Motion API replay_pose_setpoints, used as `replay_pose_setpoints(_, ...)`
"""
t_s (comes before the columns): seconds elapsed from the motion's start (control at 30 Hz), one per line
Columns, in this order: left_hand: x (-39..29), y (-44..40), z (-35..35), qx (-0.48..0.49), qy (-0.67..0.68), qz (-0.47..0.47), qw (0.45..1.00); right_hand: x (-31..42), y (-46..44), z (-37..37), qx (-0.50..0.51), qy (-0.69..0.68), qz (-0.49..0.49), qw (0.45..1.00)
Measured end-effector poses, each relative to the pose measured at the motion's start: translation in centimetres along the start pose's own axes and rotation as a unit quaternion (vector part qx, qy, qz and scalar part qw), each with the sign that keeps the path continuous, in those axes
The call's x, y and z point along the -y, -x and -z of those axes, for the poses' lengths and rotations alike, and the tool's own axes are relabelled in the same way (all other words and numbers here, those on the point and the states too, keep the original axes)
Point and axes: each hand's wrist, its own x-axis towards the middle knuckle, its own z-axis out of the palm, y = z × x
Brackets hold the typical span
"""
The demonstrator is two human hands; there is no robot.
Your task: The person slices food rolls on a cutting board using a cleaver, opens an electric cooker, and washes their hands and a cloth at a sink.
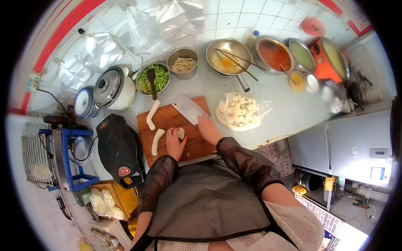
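On the wooden cutting board [193, 144], my left hand [175, 142] is curled over a pale piece of dough [181, 133], fingers closed around its side. My right hand [207, 128] lies by the lower end of a broad cleaver [188, 109], whose blade rests flat across the board's upper part; the grip is hidden under the fingers. Two white dough strips lie left of my left hand, one higher [153, 115] and one lower [157, 142]. To the right of the board sits a clear bag of small white dough pieces [239, 112].
Behind the board stand a bowl of shredded greens [161, 80], a metal pot [183, 76], a pan with chopsticks [217, 62] and a basin of red sauce [274, 53]. A black electric appliance [118, 146] is at the left, near a lidded pot [109, 90] and stacked plates [84, 101].
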Motion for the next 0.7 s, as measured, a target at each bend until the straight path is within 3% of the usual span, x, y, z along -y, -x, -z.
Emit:
replay_pose_setpoints(0.07, 0.4, -0.9, -0.4, 0.023, -0.031, -0.013, 0.999, 1.0, 0.0, 0.0, 0.000, 0.015, -0.007, 1.000)
replay_pose_setpoints(0.13, 1.2, -1.0, -1.0, 0.042, -0.064, -0.028, 0.997, 2.2, 0.3, 0.9, 0.109, 0.011, -0.038, 0.993)
replay_pose_setpoints(0.27, 2.9, -1.4, -3.0, 0.017, 0.028, -0.046, 0.998, 1.5, 0.7, -0.1, 0.089, 0.045, -0.030, 0.995)
replay_pose_setpoints(0.33, 2.6, -2.8, -3.6, -0.010, 0.060, -0.076, 0.995, 1.6, -0.2, 1.2, 0.001, -0.147, -0.131, 0.980)
replay_pose_setpoints(0.43, 1.6, -3.4, -4.2, -0.021, 0.049, -0.138, 0.989, 2.0, 0.3, 3.9, 0.040, -0.186, -0.185, 0.964)
replay_pose_setpoints(0.5, 1.8, -3.3, -3.8, -0.031, 0.065, -0.171, 0.983, 1.6, 2.0, 3.9, 0.015, -0.158, -0.144, 0.977)
replay_pose_setpoints(0.57, 2.8, -3.2, -4.6, -0.032, 0.070, -0.159, 0.984, 1.6, 3.7, 5.9, 0.123, -0.074, -0.048, 0.988)
replay_pose_setpoints(0.7, 3.2, -3.1, -4.9, -0.033, 0.064, -0.139, 0.988, 3.4, 5.4, 10.0, 0.173, -0.015, 0.001, 0.985)
